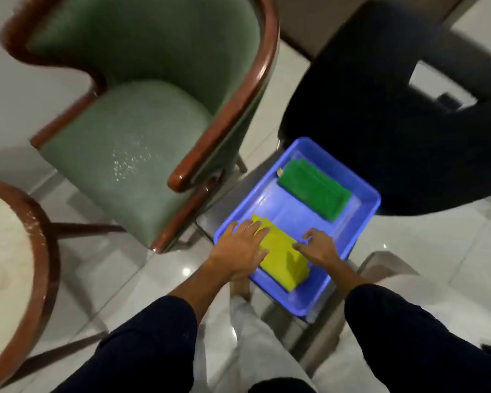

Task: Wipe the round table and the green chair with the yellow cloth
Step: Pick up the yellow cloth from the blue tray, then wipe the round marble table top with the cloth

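Observation:
The folded yellow cloth lies in the near end of a blue plastic tray. My left hand rests flat on the cloth's left part, fingers spread. My right hand touches its right edge with curled fingers. The green chair with a brown wooden frame stands at upper left; small white specks dot its seat. The round table, pale top with a brown rim, is at the left edge, partly out of view.
A folded green cloth lies in the tray's far end. A dark chair stands behind the tray at upper right. The floor is glossy light tile. My legs in light trousers show at the bottom.

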Demonstrator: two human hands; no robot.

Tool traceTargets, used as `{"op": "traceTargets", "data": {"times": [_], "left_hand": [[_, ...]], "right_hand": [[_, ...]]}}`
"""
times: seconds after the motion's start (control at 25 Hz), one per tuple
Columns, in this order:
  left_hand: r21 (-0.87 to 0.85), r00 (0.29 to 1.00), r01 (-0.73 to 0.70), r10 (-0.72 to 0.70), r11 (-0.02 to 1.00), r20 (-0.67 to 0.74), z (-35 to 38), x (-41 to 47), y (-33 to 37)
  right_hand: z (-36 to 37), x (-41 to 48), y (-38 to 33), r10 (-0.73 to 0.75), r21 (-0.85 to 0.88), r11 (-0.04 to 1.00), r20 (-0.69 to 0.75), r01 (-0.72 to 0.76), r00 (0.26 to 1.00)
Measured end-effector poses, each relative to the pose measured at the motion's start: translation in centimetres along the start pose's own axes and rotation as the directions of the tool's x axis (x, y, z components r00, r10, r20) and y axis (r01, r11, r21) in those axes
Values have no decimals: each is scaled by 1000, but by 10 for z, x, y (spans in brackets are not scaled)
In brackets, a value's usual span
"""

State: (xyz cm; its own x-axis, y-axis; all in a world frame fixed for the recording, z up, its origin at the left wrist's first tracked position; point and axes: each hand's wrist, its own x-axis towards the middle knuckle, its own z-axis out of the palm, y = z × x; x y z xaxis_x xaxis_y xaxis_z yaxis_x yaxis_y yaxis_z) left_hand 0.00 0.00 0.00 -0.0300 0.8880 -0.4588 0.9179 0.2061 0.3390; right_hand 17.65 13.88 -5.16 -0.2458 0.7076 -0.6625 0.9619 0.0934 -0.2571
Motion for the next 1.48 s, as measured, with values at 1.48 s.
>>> {"op": "traceTargets", "data": {"times": [1.48], "left_hand": [[-834,58,541,-994,111,-94,114,-344,-412]], "right_hand": [[370,-139,-475,-582,-149,811,-125,565,803]]}}
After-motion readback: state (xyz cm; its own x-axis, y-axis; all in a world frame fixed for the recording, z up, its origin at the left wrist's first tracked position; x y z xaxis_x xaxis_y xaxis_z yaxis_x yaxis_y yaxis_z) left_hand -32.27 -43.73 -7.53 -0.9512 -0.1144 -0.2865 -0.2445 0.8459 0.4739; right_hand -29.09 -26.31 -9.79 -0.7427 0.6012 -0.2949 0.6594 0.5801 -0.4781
